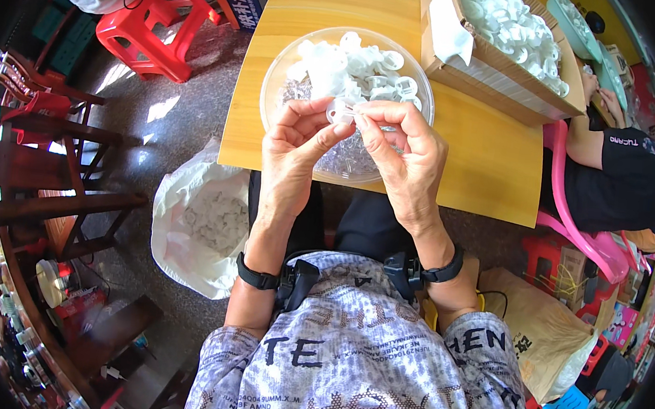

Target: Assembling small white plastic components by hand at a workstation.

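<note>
Over a round clear plastic tub [270,83], my two hands meet at a small white ring-shaped plastic part [339,113]. My left hand [292,145] pinches the part between thumb and fingers. From the other side my right hand [408,155] closes thumb and forefinger at the part's right edge; whether a separate small piece sits in that pinch is too small to tell. Inside the tub, similar white plastic parts [340,61] are heaped at the far side. Small clear pieces [347,158] lie nearer to me, partly hidden by my hands.
The tub stands on a yellow wooden table [478,171]. A cardboard box [494,75] full of white parts is at far right, near another person [618,179] on a pink chair [560,170]. A white sack [166,221] of pieces and a red stool [148,29] stand left.
</note>
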### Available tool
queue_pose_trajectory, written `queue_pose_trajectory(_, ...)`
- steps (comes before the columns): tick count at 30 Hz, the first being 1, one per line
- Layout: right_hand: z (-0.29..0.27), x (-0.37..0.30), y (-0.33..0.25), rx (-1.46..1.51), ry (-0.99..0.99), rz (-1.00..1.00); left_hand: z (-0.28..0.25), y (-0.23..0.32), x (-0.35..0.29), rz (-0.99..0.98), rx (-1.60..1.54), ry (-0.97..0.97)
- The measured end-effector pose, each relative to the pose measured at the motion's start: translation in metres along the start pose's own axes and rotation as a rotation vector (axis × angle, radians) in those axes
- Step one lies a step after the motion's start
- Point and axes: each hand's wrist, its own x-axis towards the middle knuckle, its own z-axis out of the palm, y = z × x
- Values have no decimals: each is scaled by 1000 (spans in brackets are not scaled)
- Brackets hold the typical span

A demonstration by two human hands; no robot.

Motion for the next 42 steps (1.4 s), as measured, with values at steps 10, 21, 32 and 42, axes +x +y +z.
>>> queue_pose_trajectory(10,1,-1,0,-18,-5,-38,-1,-3,1,40,42,20)
queue_pose_trajectory(21,0,-1,-2,-12,-1,9,3,2,0,140,90,-74)
queue_pose_trajectory(32,-3,-3,3,153,-32,132,3,-2,-1,308,208,-99)
queue_pose_trajectory(42,-9,2,0,80,-50,63,-2,4,-6,240,112,-177)
